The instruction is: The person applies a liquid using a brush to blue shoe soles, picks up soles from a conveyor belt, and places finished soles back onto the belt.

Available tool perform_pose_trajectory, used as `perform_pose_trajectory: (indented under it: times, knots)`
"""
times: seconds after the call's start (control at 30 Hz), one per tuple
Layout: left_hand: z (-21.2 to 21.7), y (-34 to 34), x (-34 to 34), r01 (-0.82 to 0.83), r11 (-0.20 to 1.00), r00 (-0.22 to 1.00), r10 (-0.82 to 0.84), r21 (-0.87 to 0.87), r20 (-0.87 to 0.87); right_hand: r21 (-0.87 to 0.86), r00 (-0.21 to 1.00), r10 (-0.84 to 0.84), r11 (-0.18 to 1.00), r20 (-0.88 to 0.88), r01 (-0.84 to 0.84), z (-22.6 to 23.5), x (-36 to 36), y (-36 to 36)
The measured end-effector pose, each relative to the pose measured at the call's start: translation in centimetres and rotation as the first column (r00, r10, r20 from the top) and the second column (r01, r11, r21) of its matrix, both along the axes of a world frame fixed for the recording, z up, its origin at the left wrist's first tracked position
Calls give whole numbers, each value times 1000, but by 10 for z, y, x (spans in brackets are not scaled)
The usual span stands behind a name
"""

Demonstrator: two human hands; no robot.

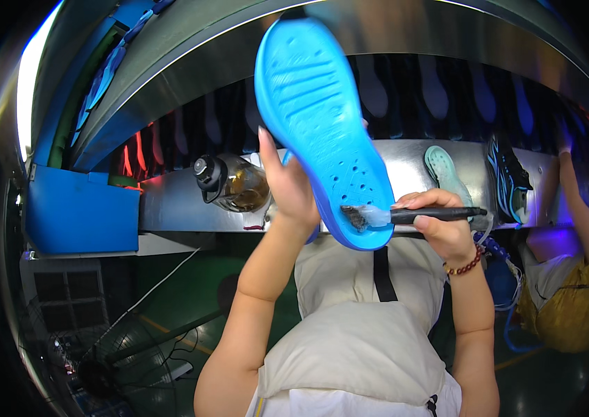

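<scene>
A bright blue shoe sole is held up in front of me, its long axis tilted, the wide end at the top. My left hand grips it along its left edge, with the fingers partly hidden behind it. In my right hand is a brush with a black handle and a whitish wrapped neck. Its dark bristles touch the wet-looking, holed surface near the sole's lower end. A beaded bracelet circles my right wrist.
Beyond the metal ledge, several soles stand in a dark row. A bottle of amber liquid sits left; a pale green sole and a black-blue shoe lie right. Another person's arm reaches in at far right. A fan stands lower left.
</scene>
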State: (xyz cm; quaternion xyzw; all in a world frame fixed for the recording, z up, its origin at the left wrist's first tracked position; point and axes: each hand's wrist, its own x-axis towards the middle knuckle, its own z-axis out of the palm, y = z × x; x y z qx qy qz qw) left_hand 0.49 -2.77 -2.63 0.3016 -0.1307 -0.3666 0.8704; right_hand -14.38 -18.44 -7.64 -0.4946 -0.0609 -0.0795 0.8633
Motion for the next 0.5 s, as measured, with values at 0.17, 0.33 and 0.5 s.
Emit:
perform_pose_trajectory:
  times: [0.17, 0.33, 0.5]
  knots:
    - [-25, 15, -29, 127, 992, 987, -126, -8, 98, -30, 999, -21, 999, -26, 20, 21, -10, 19]
    - [-16, 24, -6, 475, 879, 879, -471, 42, -75, -460, 958, 195, 885, 210, -79, 45, -6, -3]
    - [-4, 13, -4, 637, 720, 768, -625, 275, -139, -679, 953, 248, 731, 173, -67, 47, -1, 2]
